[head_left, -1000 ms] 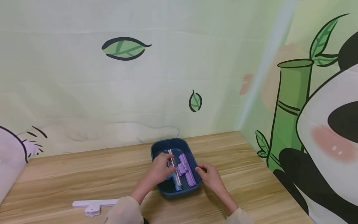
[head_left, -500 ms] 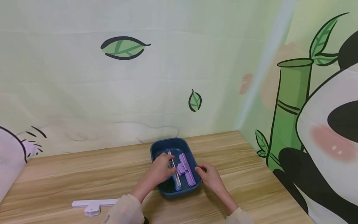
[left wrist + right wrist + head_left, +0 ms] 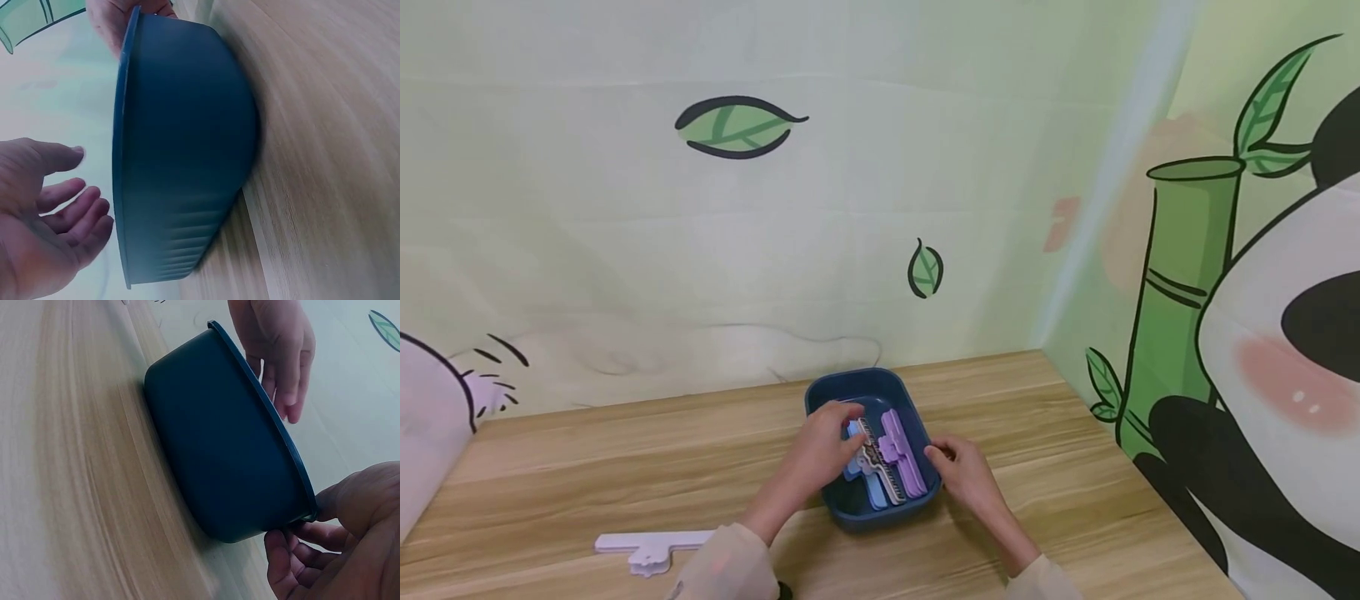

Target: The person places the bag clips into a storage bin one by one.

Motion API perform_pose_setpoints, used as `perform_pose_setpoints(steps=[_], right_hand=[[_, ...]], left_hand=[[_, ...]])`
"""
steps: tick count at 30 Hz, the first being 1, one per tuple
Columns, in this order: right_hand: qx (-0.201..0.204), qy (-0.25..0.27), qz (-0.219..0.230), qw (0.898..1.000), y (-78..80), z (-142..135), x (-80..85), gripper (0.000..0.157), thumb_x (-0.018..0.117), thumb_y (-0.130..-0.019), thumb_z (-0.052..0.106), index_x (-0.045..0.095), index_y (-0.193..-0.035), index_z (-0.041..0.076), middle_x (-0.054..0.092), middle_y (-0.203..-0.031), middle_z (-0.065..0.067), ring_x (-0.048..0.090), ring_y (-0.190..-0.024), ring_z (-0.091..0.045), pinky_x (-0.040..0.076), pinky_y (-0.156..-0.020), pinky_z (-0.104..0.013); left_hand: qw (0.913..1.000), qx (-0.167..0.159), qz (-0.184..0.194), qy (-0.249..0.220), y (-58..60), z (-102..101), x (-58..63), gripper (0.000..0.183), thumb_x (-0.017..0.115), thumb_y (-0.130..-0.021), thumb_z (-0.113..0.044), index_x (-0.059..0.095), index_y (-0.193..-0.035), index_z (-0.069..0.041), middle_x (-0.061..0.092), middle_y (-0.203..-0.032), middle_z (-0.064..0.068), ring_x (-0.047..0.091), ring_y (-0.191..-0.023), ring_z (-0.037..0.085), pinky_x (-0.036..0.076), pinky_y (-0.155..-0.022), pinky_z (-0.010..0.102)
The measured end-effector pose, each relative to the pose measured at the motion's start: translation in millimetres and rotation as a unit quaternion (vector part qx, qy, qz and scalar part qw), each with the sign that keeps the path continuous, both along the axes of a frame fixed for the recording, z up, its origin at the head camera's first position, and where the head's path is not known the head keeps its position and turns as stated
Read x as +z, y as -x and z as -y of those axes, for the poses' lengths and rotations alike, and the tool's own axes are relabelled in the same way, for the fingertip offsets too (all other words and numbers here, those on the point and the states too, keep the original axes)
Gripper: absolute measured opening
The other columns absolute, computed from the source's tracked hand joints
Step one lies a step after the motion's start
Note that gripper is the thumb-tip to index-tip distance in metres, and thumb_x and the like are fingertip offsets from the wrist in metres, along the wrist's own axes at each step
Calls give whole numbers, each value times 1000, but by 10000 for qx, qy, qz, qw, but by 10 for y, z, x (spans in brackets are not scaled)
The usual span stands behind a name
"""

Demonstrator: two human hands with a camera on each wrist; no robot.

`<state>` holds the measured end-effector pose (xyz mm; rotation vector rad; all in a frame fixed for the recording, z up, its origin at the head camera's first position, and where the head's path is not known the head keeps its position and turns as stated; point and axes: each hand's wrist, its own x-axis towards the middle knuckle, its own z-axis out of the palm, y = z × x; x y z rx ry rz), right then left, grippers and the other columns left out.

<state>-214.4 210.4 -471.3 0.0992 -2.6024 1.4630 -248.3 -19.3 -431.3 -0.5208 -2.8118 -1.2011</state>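
A dark blue plastic tub (image 3: 857,523) stands on the wooden table. Inside it lies a purple bag clip (image 3: 912,475) on the right, a pale toothed bag clip (image 3: 891,483) in the middle and a blue bag clip (image 3: 876,493) at the left, partly covered by the pale one. My left hand (image 3: 823,446) is over the tub's left side, thumb and fingers apart; the left wrist view shows nothing between them. My right hand (image 3: 964,472) pinches the tub's right rim, thumb above and fingers below, as the right wrist view shows.
A pale lilac bag clip (image 3: 653,546) lies on the wooden table (image 3: 625,467) at the front left, its right end behind my left sleeve (image 3: 730,567). A printed backdrop (image 3: 805,250) with leaves and a panda rises behind the table.
My left hand has let go of the pale clip, which has tipped from standing on edge to lying flatter beside the purple one. The hand has drawn slightly left. My right hand keeps its place.
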Motion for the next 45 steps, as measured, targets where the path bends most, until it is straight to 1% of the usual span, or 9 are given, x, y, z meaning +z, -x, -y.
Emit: perform_pose_setpoints(steps=[5, 9, 15, 22, 24, 31, 37, 41, 45], right_hand=[[-11, -40, 16, 10000, 9, 4, 4, 15, 66, -99, 6, 73, -104, -7, 66, -84, -5, 54, -73, -14, 47, -63, -26], [-38, -100, 24, 9999, 6, 4, 12, 16, 65, -99, 6, 73, -105, -6, 66, -85, -6, 55, -74, -14, 47, -64, -27], [-19, -94, 30, 9999, -10, 11, 22, 16, 66, -98, 6, 73, -105, -7, 65, -83, -6, 55, -71, -14, 47, -61, -27], [-2, -37, 22, 10000, -19, 9, 26, 16, 66, -98, 6, 72, -104, -7, 65, -82, -5, 54, -71, -14, 47, -60, -26], [9, -26, -4, 10000, -20, 9, 26, 15, 66, -98, 6, 72, -103, -7, 64, -81, -5, 54, -70, -14, 46, -60, -26], [21, 4, -19, 10000, -15, 14, 19, 12, 66, -98, 5, 72, -100, -6, 63, -79, -4, 53, -68, -14, 46, -59, -25], [47, 10, -31, 10000, -10, 20, 25, 14, 66, -98, 4, 72, -102, -7, 63, -80, -4, 53, -70, -14, 46, -60, -25], [54, -11, -43, 10000, -10, 20, 22, 15, 66, -97, 4, 72, -103, -8, 64, -81, -5, 54, -70, -15, 46, -61, -25], [47, -72, -59, 9999, -10, 17, 16, 15, 66, -97, 4, 72, -103, -8, 65, -83, -6, 55, -72, -15, 47, -62, -26]], left_hand=[[9982, 97, -175, -571, -31, 24, 44, 39, 72, -99, -15, 65, -134, -1, 67, -123, 14, 64, -112, 28, 56, -97, 44], [9964, 180, -272, -788, -43, 42, 99, 40, 72, -99, -19, 65, -135, -4, 66, -120, 12, 64, -106, 24, 58, -93, 41], [9918, 195, -466, -1175, -38, 65, 196, 41, 73, -98, -18, 64, -135, -1, 67, -121, 16, 66, -101, 25, 59, -87, 40], [9881, 242, -432, -1456, -51, 46, 389, 44, 72, -99, -21, 62, -138, -4, 66, -129, 14, 66, -107, 25, 57, -93, 42], [9868, 209, -500, -1529, -47, 42, 451, 44, 71, -100, -21, 62, -139, -4, 66, -132, 13, 66, -107, 25, 57, -93, 42], [9804, 0, -521, -1900, -44, 38, 767, 47, 68, -102, -21, 57, -145, -5, 64, -136, 12, 65, -114, 25, 55, -97, 43], [9736, -18, -660, -2183, -30, 72, 1008, 49, 67, -102, -20, 55, -147, -4, 63, -136, 14, 62, -116, 28, 53, -100, 45], [9704, 62, -587, -2344, -28, 91, 1096, 49, 67, -102, -21, 54, -147, -5, 64, -134, 12, 62, -117, 27, 52, -101, 44], [9708, 116, -516, -2338, -30, 109, 1107, 50, 67, -103, -22, 54, -148, -6, 64, -135, 12, 62, -118, 26, 52, -102, 44]])
